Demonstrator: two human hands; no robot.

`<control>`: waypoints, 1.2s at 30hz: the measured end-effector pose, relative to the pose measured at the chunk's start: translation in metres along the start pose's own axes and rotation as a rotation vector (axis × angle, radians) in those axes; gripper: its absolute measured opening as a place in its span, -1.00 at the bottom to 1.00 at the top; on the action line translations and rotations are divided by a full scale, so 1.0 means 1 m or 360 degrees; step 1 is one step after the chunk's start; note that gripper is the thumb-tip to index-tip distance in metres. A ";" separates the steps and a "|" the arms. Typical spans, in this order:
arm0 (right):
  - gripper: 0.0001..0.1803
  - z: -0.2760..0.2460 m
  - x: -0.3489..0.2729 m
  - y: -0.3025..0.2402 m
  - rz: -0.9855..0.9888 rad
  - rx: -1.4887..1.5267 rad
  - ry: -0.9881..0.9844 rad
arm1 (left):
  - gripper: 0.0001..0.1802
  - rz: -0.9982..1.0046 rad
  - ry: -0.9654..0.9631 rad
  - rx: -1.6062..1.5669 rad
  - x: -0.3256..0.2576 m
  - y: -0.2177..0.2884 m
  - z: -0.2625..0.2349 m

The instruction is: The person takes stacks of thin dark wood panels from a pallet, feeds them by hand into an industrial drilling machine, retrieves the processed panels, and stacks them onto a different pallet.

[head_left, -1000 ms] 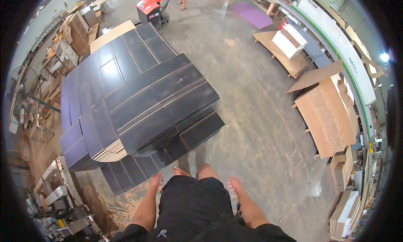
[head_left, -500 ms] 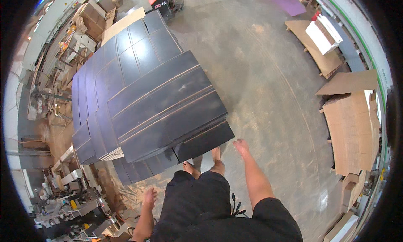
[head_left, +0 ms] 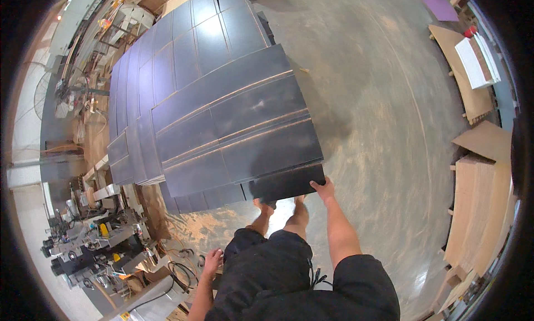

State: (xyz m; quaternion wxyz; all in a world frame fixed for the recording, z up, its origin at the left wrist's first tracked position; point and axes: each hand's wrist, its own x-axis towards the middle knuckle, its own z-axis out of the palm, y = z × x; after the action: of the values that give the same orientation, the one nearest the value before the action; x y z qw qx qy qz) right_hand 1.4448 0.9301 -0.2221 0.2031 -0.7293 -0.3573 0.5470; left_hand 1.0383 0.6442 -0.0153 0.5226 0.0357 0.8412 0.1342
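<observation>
My right hand [head_left: 322, 191] has closed on the near right corner of a black board [head_left: 286, 182], its thumb on top and its other fingers hidden below. This board lies low at the front of a large stack of dark boards [head_left: 261, 154], whose upper layers overhang it. My left hand [head_left: 213, 261] hangs beside my left thigh, away from the stack. Its fingers are loosely bent and apart, with nothing visible in them.
Machinery with cables [head_left: 103, 237] stands close on my left. Along the right side lie stacked brown boards [head_left: 473, 210] and a white box-like stack [head_left: 473, 62] on a brown sheet. Sawdust [head_left: 206, 223] is scattered over the concrete floor [head_left: 378, 126].
My right hand has moved from beside the stack onto the black board's corner and taken hold of it. The left hand has come in nearer my thigh. The view has shifted.
</observation>
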 end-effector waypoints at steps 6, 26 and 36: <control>0.11 0.007 -0.012 0.035 0.0389 0.0374 -0.0177 | -0.54 -0.0079 0.0081 -0.0277 0.006 -0.028 -0.014; -0.34 -0.024 -0.027 0.043 0.0555 0.0646 -0.0559 | -0.62 0.0002 0.0025 -0.0476 -0.008 -0.023 0.021; -0.22 -0.057 -0.051 -0.031 0.0169 0.0320 -0.0325 | -0.57 -0.0130 0.0033 -0.0648 -0.017 -0.047 0.056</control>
State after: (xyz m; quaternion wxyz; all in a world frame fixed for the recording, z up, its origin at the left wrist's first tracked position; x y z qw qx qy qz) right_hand 1.4815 0.9182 -0.1493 0.2085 -0.6638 -0.2803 0.6613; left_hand 1.1000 0.6062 -0.0361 0.5154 -0.1061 0.8028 0.2805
